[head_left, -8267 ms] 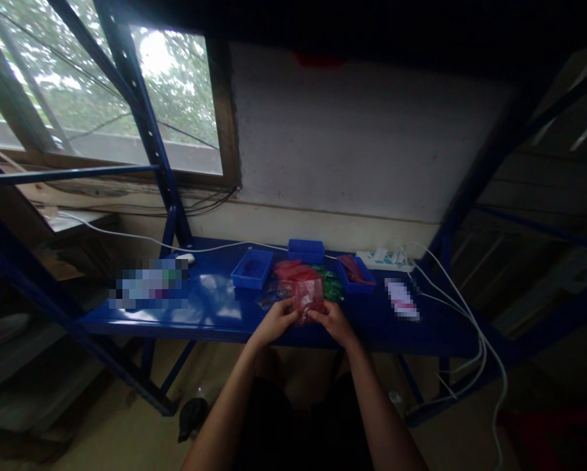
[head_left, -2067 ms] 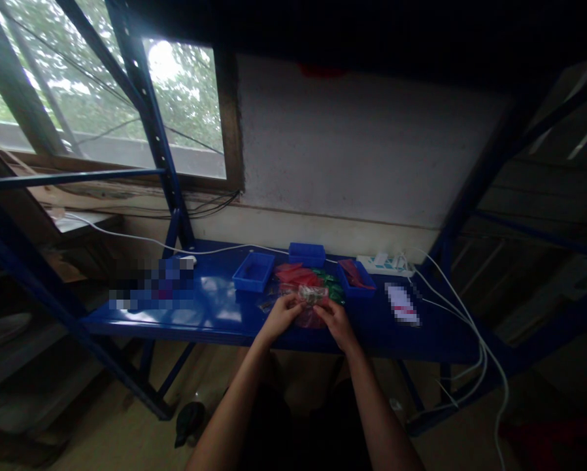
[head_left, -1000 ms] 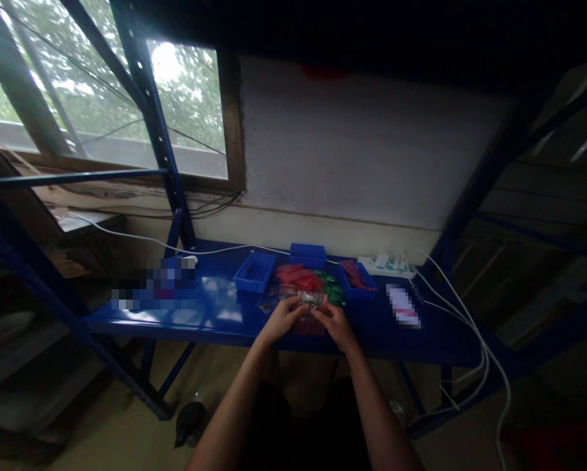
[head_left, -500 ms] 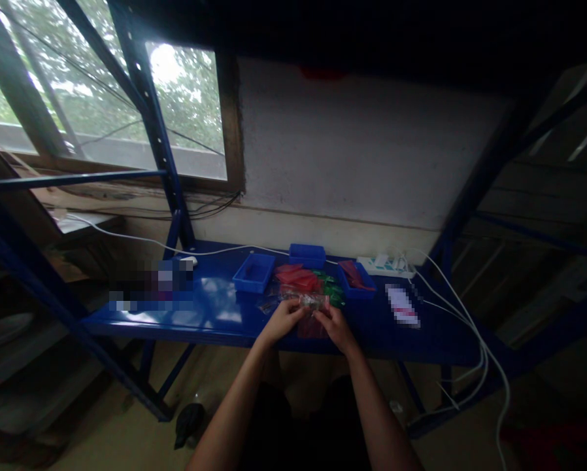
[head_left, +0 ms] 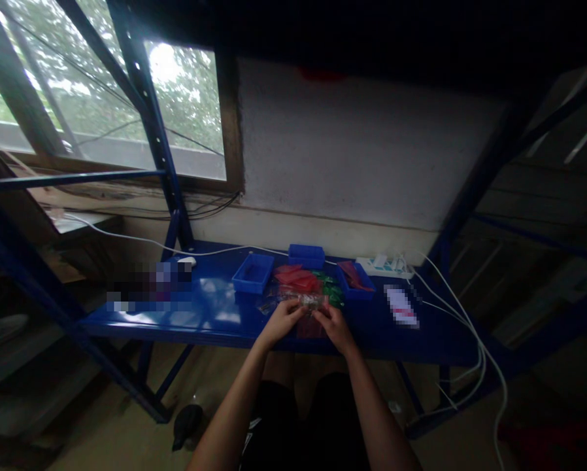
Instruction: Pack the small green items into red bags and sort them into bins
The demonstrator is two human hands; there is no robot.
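Both hands are close together over the front edge of the blue table. My left hand (head_left: pixel 287 316) pinches the left side of a clear plastic bag (head_left: pixel 313 301), its fingers closed. My right hand (head_left: pixel 335 323) pinches the right side of the same bag. Something small and pale seems to lie inside, too blurred to name. A reddish see-through bag (head_left: pixel 310 328) hangs or lies just below, between the hands. Right behind them is a pile of red plastic bags (head_left: pixel 297 279), with green bags (head_left: pixel 329 288) to its right. Clear bags (head_left: pixel 270 303) lie beside my left hand.
Blue trays stand around the pile: one on the left (head_left: pixel 253 273), one at the back (head_left: pixel 306 255), and one on the right (head_left: pixel 354 280) holding red bags. A white power strip (head_left: pixel 384 267) with cables sits at the back right. Blue rack posts (head_left: pixel 151 124) frame the table (head_left: pixel 166 332).
The hands keep nearly the same place and hold on the bag. The view has tilted slightly, showing more of my lap.
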